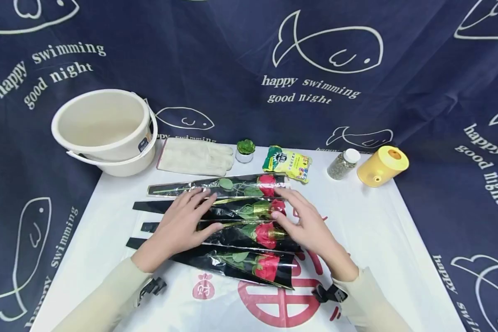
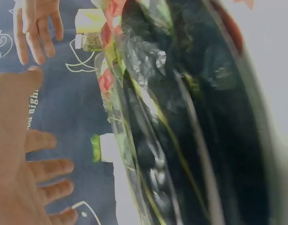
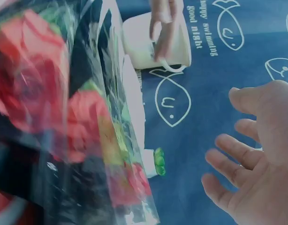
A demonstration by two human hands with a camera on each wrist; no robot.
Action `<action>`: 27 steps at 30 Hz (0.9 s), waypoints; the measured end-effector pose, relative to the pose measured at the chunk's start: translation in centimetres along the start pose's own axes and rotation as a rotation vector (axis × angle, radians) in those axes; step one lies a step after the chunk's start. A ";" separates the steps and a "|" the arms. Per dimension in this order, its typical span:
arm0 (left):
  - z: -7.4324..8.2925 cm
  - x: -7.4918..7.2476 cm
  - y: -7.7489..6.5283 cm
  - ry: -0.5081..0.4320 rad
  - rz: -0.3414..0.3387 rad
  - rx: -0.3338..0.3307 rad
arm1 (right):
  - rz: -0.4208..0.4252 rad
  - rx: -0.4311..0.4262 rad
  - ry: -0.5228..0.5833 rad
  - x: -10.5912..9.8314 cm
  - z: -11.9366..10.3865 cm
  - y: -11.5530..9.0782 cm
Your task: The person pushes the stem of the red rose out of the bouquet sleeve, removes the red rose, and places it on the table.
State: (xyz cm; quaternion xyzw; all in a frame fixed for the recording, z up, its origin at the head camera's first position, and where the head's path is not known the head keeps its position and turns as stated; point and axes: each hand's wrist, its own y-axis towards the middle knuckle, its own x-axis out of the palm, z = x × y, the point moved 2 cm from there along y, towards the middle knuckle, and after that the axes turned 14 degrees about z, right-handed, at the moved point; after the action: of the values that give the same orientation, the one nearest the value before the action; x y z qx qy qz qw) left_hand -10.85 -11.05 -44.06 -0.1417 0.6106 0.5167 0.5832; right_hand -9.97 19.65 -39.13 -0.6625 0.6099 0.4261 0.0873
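Note:
Several red roses, each in a black-backed clear sleeve, lie side by side on the white table, blooms to the right. The farthest wrapped rose (image 1: 267, 184) is near the back, and the nearest wrapped rose (image 1: 268, 266) lies slightly slanted in front. My left hand (image 1: 186, 221) is spread over the stem ends of the middle sleeves, its fingers apart and holding nothing. Over the blooms of the middle roses, my right hand (image 1: 305, 221) has its fingers extended, also with nothing in its grasp. Both wrist views show a gap between palm and sleeves (image 2: 181, 117).
A white bucket (image 1: 124, 163) stands at the back left beside folded pale gloves (image 1: 192, 157). Along the back edge are a small potted succulent (image 1: 245, 152), a yellow-green packet (image 1: 288, 162), a jar of granules (image 1: 342, 165) and a yellow container (image 1: 379, 168).

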 end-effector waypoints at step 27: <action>-1.9 0.7 -8.8 -0.120 -0.144 0.040 | -0.330 -0.283 -0.416 6.8 -3.1 -8.2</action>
State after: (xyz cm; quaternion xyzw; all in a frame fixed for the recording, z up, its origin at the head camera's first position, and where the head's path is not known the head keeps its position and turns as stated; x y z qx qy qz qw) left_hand -5.27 -15.98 -49.20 -0.1425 0.5729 0.4686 0.6572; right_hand -2.06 14.67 -45.08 -0.6567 0.3975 0.6135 0.1852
